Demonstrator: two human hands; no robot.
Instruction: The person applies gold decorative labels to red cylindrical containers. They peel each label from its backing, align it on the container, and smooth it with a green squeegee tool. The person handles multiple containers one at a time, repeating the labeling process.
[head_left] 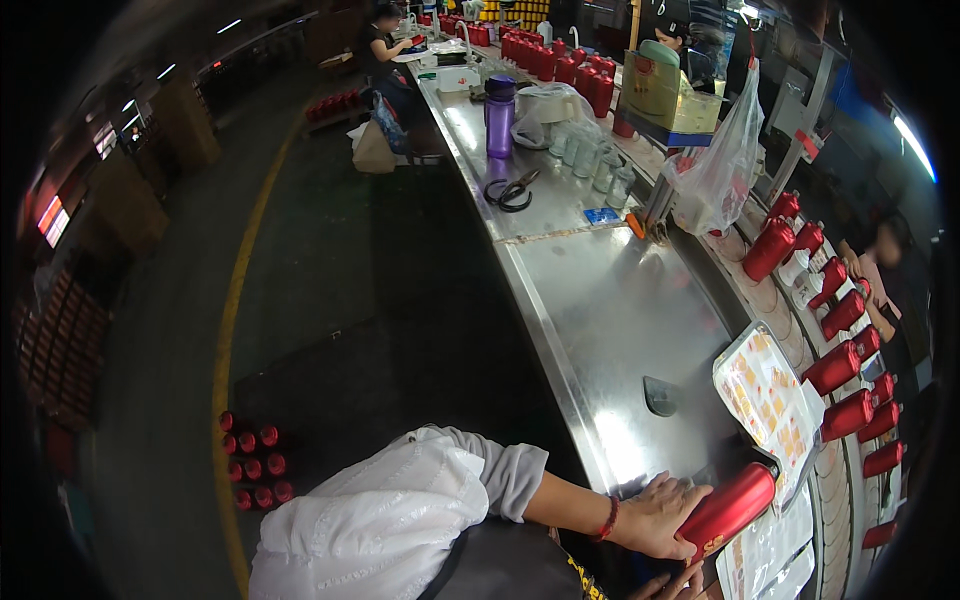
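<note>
A shiny red metal bottle (738,506) lies tilted over the near end of the steel table, its dark neck pointing up and right. My left hand (655,515), with a red bracelet at the wrist, grips the bottle's side, thumb and fingers around its lower part. At the lower edge of the head view, my right hand (678,584) shows only bent fingers close to the bottle's base. The rest of that hand is cut off, so what it pinches cannot be made out. Right of the bottle rests a tray (768,385) with an orange-and-white pattern, beside white sheets (775,550).
The long steel table (600,290) carries a dark flat piece (660,396), black scissors (512,190), a purple bottle (500,118) and glass jars (590,150). A conveyor (835,500) with red bottles curves along the right. A plastic bag (722,165) hangs there. Co-workers sit farther off.
</note>
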